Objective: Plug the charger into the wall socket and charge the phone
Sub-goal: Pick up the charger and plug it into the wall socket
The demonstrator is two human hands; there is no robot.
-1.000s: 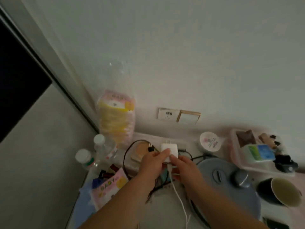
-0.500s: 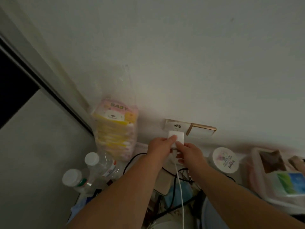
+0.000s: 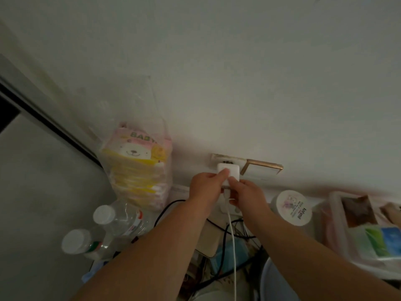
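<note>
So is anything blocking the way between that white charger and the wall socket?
Nothing visible. Both hands, left hand and right hand, hold the charger right at the wall socket; whether it is fully seated cannot be told.

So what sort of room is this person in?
Probably a home, perhaps a bedroom or nursery corner. A pack marked BABY leans against the wall beside water bottles, a cream jar and a socket above a cluttered surface.

We see a cluttered table (image 3: 225,213) against the wall. On it stand two clear bottles (image 3: 117,220), a baby wipes pack (image 3: 138,170), a white jar (image 3: 291,208), a plastic tray (image 3: 338,231) and tangled black cables (image 3: 219,233).
</note>
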